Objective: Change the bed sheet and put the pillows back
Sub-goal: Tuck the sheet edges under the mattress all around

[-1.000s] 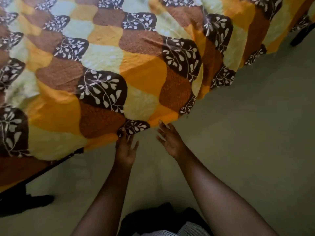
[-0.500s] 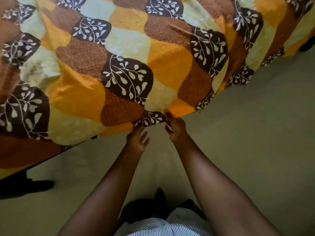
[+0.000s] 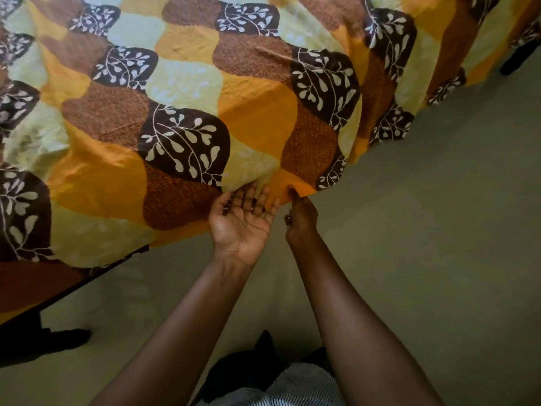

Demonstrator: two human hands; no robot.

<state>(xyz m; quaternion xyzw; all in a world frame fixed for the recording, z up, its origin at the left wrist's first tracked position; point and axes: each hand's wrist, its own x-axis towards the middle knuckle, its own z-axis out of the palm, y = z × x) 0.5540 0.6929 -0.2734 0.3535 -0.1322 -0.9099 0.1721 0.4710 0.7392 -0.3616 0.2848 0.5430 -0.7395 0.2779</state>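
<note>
Head view: dark bed frame point(image 3: 35, 341) at lower left. Patterned sheet point(image 3: 175, 112) is spread over the bed, its corner hanging down. Left hand point(image 3: 240, 224) is palm up with fingers straight, tips touching the sheet's edge, gripping nothing. Just beside it, right hand point(image 3: 301, 219) pinches that edge, fingers curled. Floor point(image 3: 439, 244) lies to the right.

home bedroom, bed point(image 3: 67, 291) draped in a patterned sheet point(image 3: 181, 92), plain pale floor point(image 3: 439, 230)

Bare forearms point(image 3: 187, 326), striped garment point(image 3: 295, 388), perhaps dark trousers point(image 3: 248, 364)
</note>
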